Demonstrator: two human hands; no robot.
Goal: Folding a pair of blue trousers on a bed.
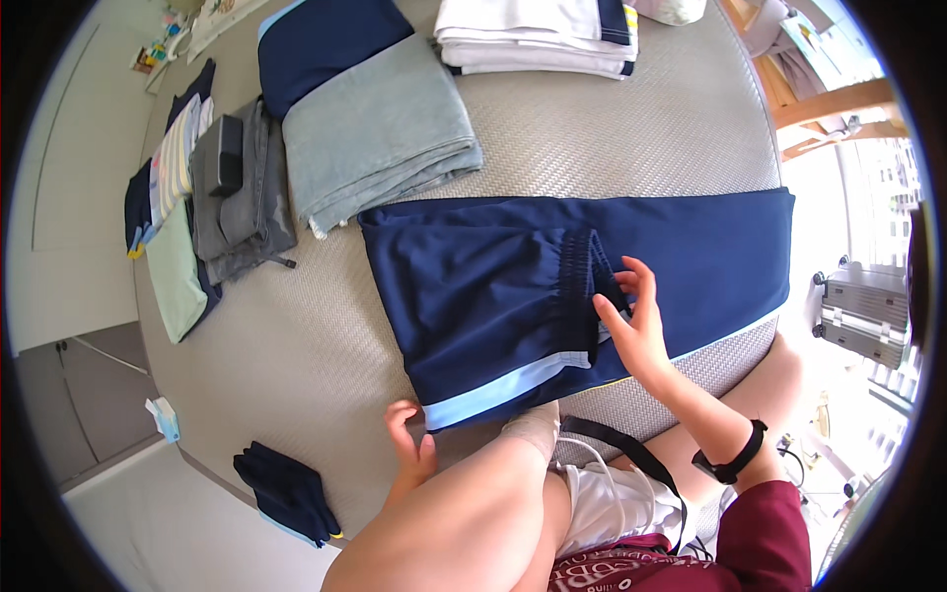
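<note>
Navy track pants (473, 296) with a light blue side stripe lie in front of me, partly folded over. Their gathered waistband rests across the middle, and the legs stretch flat to the right. Beside the waistband opening is my right hand (639, 331), thumb and fingers apart, with nothing seen between them. I cannot make out whether its fingertips touch the cloth. My left hand (406, 444) is at the near left corner of the pants, by the stripe's end, fingers curved and apart. My leg partly hides that hand's wrist.
The pants lie on a grey woven mat (592, 128). Behind them are folded grey-green jeans (380, 128), a navy folded garment (330, 49) and a white stack (538, 35). At left, a dark case (225, 156) sits on grey trousers (266, 212). A navy bundle (286, 493) lies near the left edge.
</note>
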